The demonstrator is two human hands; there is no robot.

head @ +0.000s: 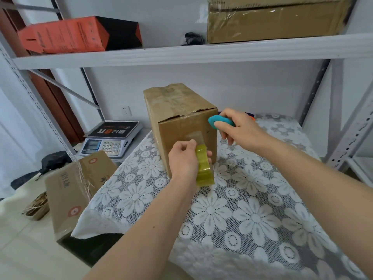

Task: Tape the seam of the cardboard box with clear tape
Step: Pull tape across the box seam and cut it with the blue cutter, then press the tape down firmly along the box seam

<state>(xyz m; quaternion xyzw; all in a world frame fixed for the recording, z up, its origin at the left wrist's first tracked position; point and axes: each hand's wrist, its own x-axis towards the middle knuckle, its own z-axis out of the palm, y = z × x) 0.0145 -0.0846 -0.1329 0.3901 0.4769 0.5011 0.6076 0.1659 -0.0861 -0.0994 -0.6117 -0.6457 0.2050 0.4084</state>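
Two hands at work. Left hand (182,158) fingers closed around the tape roll (204,168), its strip stuck to the near face of the cardboard box (181,122). Right hand (240,128) fingers closed on a teal cutter (219,121) beside the box's right edge. Box stands upright on a floral lace tablecloth (242,209). Scale (112,138) behind left shows an inverted "8"; other print unreadable.

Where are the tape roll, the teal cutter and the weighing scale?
tape roll (204,166), head view, on its yellowish outer winding
teal cutter (214,120), head view, on the rounded tip past the fingers
weighing scale (113,130), head view, on its dark platform
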